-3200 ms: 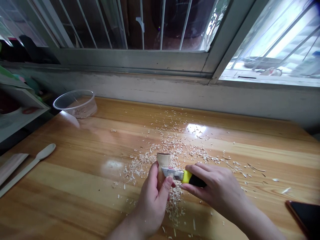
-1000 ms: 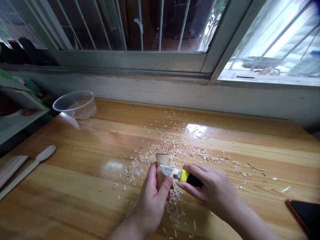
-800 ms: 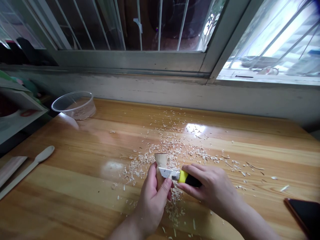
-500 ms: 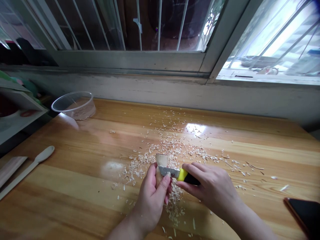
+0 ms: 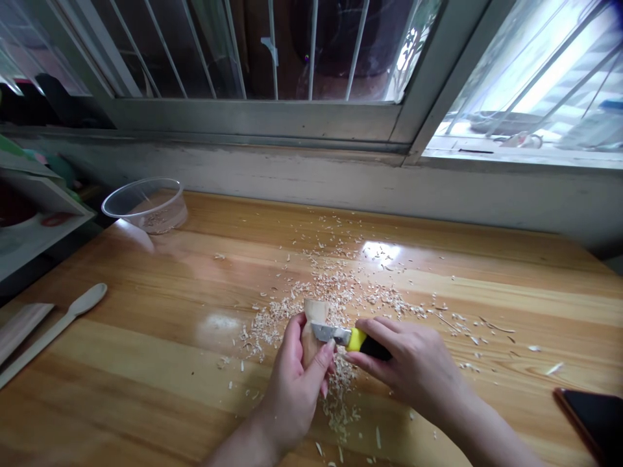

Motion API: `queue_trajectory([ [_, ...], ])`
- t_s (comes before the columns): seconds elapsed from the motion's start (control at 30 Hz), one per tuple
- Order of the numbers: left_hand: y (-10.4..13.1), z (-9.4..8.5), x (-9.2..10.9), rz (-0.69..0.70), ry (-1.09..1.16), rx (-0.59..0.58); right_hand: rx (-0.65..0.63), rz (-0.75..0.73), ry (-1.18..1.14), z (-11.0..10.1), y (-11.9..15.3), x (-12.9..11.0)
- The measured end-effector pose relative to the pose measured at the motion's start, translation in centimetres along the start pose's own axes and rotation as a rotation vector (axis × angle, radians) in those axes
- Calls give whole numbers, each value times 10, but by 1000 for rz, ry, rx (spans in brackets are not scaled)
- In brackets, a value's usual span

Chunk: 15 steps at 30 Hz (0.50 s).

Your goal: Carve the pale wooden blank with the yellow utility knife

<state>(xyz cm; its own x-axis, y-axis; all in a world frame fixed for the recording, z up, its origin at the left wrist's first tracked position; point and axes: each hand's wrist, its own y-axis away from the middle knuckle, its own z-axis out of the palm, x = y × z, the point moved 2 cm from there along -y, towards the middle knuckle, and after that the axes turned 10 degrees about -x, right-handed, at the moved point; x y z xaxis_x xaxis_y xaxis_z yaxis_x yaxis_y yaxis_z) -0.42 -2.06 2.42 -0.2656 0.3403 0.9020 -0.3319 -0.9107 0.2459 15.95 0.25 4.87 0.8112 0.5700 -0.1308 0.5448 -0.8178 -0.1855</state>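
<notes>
My left hand (image 5: 299, 376) is closed around a pale piece of wood (image 5: 315, 310), its flared top end standing up above my fingers. In my right hand (image 5: 413, 360) is a utility knife (image 5: 357, 340) with a yellow and black handle. The knife's wide metal blade lies across the wood just below the flared end. My left thumb touches the blade's lower edge near the handle. Around and under both hands, wood shavings (image 5: 335, 285) are scattered on the wooden table (image 5: 160, 363).
A clear plastic tub (image 5: 146, 207) with some shavings in it stands at the back left. On the left lie a wooden spoon (image 5: 73, 314) and a flat strip of wood (image 5: 22, 327). A phone (image 5: 591, 418) rests at the right edge. Behind the table is a barred window (image 5: 272, 65).
The knife blade has tilted slightly on the wood, and its tip has shifted a little. Both hands keep nearly the same place and hold.
</notes>
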Motion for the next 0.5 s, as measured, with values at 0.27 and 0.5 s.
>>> queue_trajectory([
  [0.27,-3,-3,-4,-4,24,48,260,315,265,2,4,23],
  [0.5,-12,-19,2,30,-9,58,178,346,137,30,4,42],
])
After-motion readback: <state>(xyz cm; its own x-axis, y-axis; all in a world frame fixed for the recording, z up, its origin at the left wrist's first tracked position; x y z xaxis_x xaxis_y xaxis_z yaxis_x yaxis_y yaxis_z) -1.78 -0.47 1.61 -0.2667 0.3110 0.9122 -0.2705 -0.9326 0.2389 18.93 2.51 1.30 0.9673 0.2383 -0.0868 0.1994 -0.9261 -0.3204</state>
